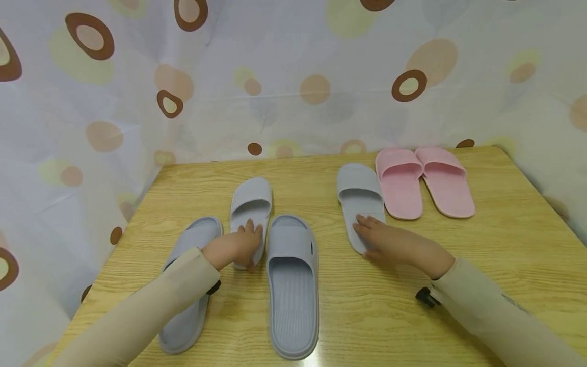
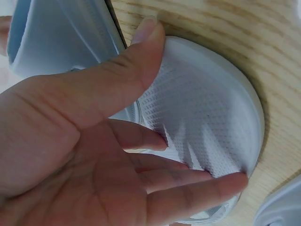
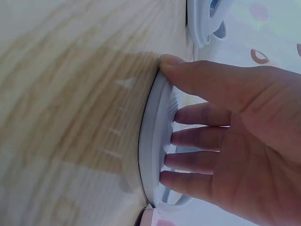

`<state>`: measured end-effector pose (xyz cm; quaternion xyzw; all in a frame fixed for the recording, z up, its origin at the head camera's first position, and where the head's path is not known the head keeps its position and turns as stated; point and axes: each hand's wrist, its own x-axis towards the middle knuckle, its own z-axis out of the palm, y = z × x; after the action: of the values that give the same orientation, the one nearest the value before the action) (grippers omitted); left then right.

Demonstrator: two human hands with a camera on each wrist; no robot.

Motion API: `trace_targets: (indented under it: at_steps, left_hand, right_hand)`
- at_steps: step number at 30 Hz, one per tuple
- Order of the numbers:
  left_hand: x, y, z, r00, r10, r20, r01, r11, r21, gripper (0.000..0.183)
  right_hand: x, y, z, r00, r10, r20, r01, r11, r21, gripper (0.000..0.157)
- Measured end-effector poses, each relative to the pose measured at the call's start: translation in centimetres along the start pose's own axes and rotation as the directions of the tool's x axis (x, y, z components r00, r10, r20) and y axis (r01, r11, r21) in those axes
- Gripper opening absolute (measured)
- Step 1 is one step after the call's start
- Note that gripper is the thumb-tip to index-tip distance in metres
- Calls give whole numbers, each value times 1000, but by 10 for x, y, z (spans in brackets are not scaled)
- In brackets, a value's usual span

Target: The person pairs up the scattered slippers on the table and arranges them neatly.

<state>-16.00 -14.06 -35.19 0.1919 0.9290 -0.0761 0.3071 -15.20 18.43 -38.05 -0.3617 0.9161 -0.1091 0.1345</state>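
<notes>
Wood shows on the desk (image 1: 367, 316) between the left light-grey slipper (image 1: 251, 191) and the right light-grey slipper (image 1: 359, 178), with a wider stretch off to the right. Room is tight around the left one: the left larger grey-blue slipper (image 1: 185, 326) lies just beside it, and the right larger grey-blue slipper (image 1: 293, 300) sits close on its other side. The left pink slipper (image 1: 403, 196) is right up against the right light-grey slipper; the right pink slipper (image 1: 447, 188) stands beyond, near the back edge. The left wrist view reveals a textured insole and rounded heel rim, hard to make out from the head; the right wrist view shows the other heel's side, low along the desk. The left hand (image 1: 236, 246) has its fingers spread and extended, tips touching the insole, thumb at the rim. The right hand (image 1: 399, 244) is similarly relaxed, fingertips on its slipper, thumb by the heel edge.
</notes>
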Motion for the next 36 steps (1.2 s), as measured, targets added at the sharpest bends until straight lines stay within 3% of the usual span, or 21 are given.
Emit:
trace_targets:
  at_steps: [15, 23, 31, 36]
  left_hand:
    - [15, -4, -10, 1000, -20, 5, 20, 1000, 11, 97]
    - [26, -10, -12, 999, -18, 33, 17, 999, 33, 98]
    - [34, -11, -18, 999, -36, 38, 35, 999, 18, 96]
    - [37, -10, -24, 999, -39, 36, 38, 999, 25, 96]
  right_hand:
    - [17, 8, -11, 997, 56, 52, -56, 998, 6, 62]
    - [23, 13, -15, 998, 50, 33, -49, 998, -29, 58]
    - [29, 18, -21, 993, 91, 71, -93, 995, 32, 59]
    - [33, 20, -23, 992, 101, 74, -102, 995, 11, 58]
